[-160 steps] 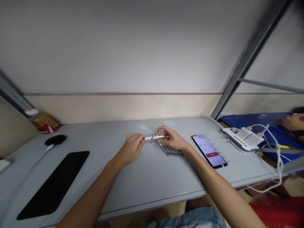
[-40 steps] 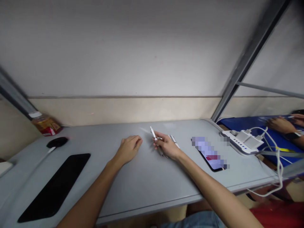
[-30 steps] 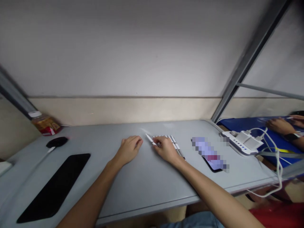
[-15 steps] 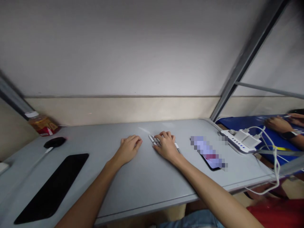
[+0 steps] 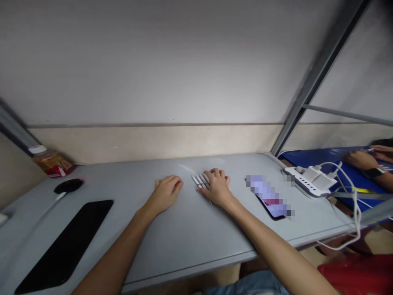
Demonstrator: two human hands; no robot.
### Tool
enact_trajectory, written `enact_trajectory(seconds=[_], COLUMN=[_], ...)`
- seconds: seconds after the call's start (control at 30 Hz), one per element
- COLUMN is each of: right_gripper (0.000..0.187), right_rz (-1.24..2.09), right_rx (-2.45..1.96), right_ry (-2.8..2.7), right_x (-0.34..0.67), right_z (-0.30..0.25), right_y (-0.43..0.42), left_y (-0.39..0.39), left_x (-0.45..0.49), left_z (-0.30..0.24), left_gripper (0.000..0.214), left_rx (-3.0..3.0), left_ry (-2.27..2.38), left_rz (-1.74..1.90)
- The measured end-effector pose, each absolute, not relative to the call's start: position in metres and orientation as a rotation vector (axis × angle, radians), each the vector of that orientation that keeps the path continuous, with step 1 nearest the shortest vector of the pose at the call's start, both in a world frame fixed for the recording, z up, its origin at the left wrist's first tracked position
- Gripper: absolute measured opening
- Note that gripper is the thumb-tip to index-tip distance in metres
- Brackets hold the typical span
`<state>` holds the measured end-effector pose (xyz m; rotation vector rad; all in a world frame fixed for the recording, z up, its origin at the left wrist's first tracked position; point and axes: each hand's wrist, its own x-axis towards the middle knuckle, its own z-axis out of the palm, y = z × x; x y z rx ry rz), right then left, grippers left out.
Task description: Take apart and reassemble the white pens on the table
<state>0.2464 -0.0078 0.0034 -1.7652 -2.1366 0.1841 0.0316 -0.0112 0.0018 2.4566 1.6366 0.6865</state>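
Observation:
Several white pens [image 5: 199, 180] lie side by side in a row on the grey table [image 5: 190, 233]. My right hand [image 5: 216, 187] lies flat on top of the row, fingers stretched out and pressing on the pens, hiding most of them. My left hand [image 5: 166, 192] rests on the table just left of the pens, fingers loosely curled, with nothing visible in it.
A phone [image 5: 270, 196] lies right of the pens. A white power strip [image 5: 307, 182] with chargers and cables sits at the table's right edge. A black pad [image 5: 64, 241], a black mouse [image 5: 68, 185] and a bottle [image 5: 50, 162] are on the left. Another person's hands [image 5: 365, 157] work at far right.
My right hand laid the held pen down into the row, then flattened over the pens. My left hand let go of the pen earlier and stays curled on the table.

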Motion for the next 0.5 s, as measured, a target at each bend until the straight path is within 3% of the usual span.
enact_trajectory(seconds=[0.3,0.5], right_gripper=[0.091,0.076], right_rz=[0.264,0.306], right_rx=[-2.058,-2.015], right_ry=[-2.051,-2.137], right_x=[0.2507,0.2496], right_z=[0.008,0.0132], right_y=[-0.0073,-0.009], left_y=[-0.0121,-0.0133], left_x=[0.0323,0.0337], left_z=[0.0031,0.0035], left_gripper=[0.028,0.028], left_rx=[2.474,2.478], left_ry=[1.638,1.622], left_rz=[0.63,0.633])
